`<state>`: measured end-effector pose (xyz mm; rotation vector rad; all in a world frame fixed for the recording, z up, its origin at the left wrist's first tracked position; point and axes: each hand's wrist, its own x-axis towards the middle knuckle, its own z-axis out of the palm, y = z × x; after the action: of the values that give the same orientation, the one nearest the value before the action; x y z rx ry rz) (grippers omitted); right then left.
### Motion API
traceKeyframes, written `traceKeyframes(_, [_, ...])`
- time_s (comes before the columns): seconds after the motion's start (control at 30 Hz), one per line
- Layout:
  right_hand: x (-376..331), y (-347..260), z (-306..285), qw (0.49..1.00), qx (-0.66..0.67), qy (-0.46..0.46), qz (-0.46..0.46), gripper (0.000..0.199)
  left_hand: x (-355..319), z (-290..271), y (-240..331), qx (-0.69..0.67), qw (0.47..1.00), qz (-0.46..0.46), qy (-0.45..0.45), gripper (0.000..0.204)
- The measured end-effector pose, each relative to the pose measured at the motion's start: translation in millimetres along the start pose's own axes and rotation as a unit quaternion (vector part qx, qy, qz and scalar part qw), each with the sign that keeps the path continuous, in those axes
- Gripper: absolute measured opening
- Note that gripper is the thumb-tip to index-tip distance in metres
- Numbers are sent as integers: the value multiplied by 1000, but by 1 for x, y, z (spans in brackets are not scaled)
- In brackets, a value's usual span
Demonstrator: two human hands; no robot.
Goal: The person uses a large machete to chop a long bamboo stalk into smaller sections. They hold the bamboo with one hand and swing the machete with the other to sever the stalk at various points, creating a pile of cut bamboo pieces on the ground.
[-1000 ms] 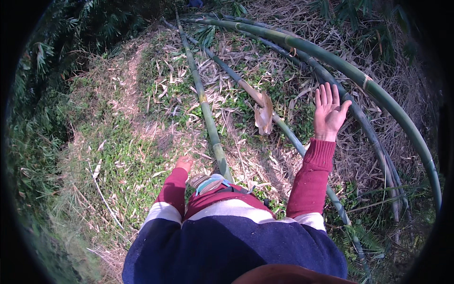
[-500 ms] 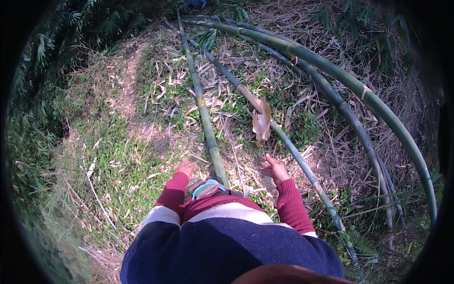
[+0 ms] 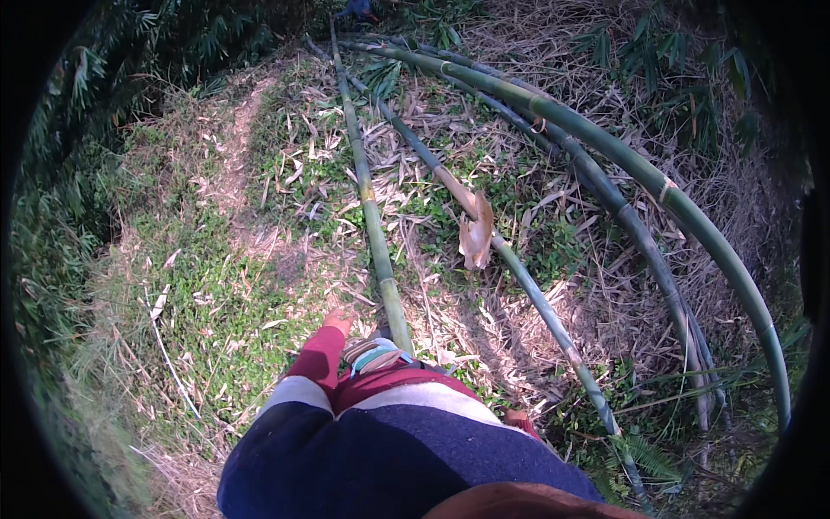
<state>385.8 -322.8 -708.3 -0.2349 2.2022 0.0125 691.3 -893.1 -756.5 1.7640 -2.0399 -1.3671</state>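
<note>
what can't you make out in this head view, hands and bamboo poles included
- Right hand: hidden in the head view behind the striped sweater; only a bit of red sleeve shows.
- Left hand: small, fingers unclear, so its grip cannot be judged.
- Near end of the middle bamboo pole: covered by the body.
- Blue object at the top edge: cut off and too small.

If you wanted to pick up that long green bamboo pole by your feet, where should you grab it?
Grab the bamboo pole at its near end, just in front of the left hand, coming down from above. It lies flat on the grass and runs straight away, so fingers can probably wrap its round stem there. That stretch looks bare; the other poles lie off to the right.
</note>
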Motion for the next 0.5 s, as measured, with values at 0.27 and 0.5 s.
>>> traceKeyframes(0.27, [-19, -123, -54, 817, 571, -60, -63, 77, -29, -3, 40, -51, 998, 27, 29, 51])
traceKeyframes(0.5, [-239, -318, -399, 421, 643, 125, -627, 88, -3, -48, 65, -195, 980, -30, -29, 51])
